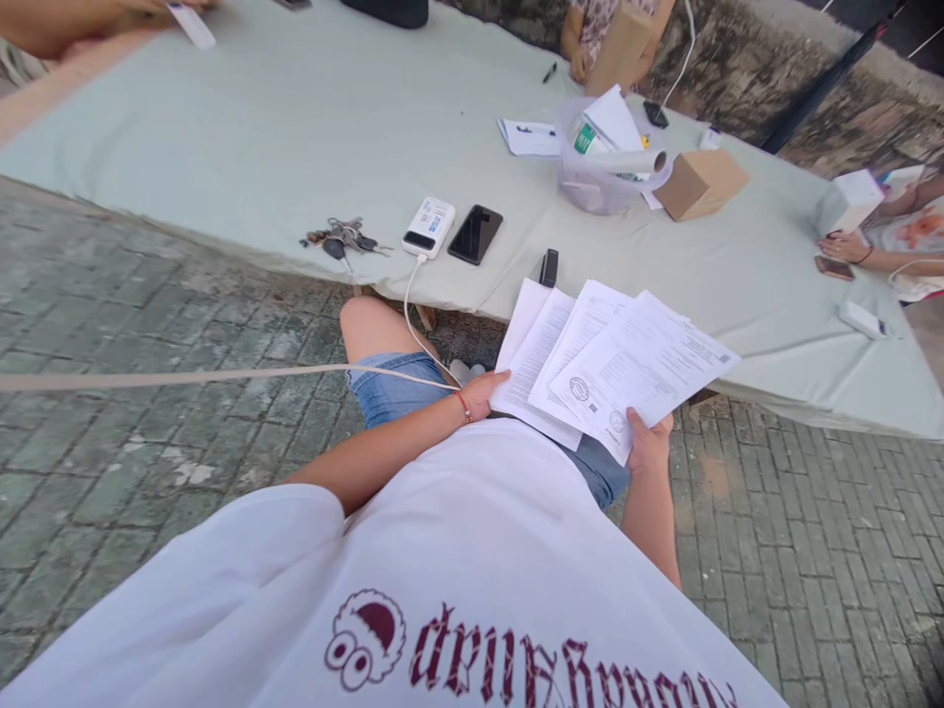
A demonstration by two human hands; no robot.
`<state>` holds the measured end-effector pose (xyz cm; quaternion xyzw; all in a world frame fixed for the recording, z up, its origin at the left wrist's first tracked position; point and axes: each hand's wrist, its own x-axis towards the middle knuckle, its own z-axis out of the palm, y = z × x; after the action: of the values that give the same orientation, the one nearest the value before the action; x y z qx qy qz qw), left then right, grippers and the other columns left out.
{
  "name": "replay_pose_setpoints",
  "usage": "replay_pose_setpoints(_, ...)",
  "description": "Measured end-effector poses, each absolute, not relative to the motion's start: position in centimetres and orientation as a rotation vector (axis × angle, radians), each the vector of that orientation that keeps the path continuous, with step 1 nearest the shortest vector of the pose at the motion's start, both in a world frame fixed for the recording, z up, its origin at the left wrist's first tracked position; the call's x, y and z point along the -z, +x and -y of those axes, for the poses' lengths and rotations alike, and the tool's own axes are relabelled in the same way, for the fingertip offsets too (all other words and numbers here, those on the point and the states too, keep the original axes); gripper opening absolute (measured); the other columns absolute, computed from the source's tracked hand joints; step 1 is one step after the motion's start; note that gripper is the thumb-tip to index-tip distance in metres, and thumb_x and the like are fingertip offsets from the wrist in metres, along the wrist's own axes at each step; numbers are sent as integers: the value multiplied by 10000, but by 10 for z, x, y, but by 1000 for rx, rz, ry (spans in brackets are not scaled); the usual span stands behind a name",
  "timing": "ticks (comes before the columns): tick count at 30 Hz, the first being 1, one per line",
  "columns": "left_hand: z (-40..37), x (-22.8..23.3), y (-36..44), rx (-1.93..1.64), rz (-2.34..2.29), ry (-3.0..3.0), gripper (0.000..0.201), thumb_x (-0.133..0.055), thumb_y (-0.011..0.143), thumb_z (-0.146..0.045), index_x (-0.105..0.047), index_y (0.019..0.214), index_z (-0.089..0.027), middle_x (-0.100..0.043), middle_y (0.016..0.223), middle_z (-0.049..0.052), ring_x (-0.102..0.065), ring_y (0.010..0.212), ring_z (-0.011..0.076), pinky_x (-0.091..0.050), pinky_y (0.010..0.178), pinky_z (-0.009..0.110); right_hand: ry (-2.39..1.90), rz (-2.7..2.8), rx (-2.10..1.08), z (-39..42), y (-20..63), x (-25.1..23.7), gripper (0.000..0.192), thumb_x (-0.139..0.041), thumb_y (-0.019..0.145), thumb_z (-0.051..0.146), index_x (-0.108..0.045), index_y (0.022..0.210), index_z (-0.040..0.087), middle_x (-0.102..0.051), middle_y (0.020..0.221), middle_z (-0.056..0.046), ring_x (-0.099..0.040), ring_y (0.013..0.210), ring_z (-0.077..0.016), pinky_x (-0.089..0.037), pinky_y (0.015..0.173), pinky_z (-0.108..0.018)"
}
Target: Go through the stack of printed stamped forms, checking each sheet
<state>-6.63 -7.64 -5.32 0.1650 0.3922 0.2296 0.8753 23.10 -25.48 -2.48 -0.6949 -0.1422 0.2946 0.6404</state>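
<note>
Several printed sheets of paper are fanned out over my lap, their far edges reaching over the table edge. Round stamps show on the top sheet. My left hand grips the left side of the fan, thumb on top. At the lower right corner my right hand is closed on the top sheets, its thumb pressed on the paper and the other fingers hidden beneath. A small black stapler-like object stands on the table just beyond the papers.
On the pale-covered table lie keys, a white power bank with a cable, and a black phone. Farther off stand a clear plastic tub of papers and a cardboard box. Other people's hands are at the far sides.
</note>
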Motion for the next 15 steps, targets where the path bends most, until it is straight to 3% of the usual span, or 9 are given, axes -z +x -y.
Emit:
replay_pose_setpoints(4, 78, 50, -66, -472, -791, 358, 353, -833, 828, -300, -746, 1075, -63, -783, 1136, 213, -744, 1088, 312, -584, 1009, 435, -1688, 232, -772, 241, 205, 29, 562, -895, 667, 353, -712, 1167, 173, -716, 1344, -137, -672, 1276, -335, -489, 1180, -532)
replay_pose_setpoints(9, 77, 54, -68, -455, -783, 406, 460, -914, 723, -274, -747, 1099, -69, -781, 1146, 215, -750, 1086, 338, -584, 1006, 458, -1651, 267, -814, 234, 190, 28, 573, -880, 668, 365, -709, 1185, 188, -695, 1379, -135, -645, 1313, -334, -494, 1179, -522)
replay_pose_setpoints(15, 75, 59, -66, -428, -798, 409, 381, -895, 732, -264, -773, 1047, -87, -803, 1080, 182, -769, 1026, 343, -607, 944, 441, -1664, 375, -849, 243, 199, 36, 591, -852, 714, 390, -696, 1261, 228, -687, 1401, -95, -606, 1362, -307, -500, 1161, -543)
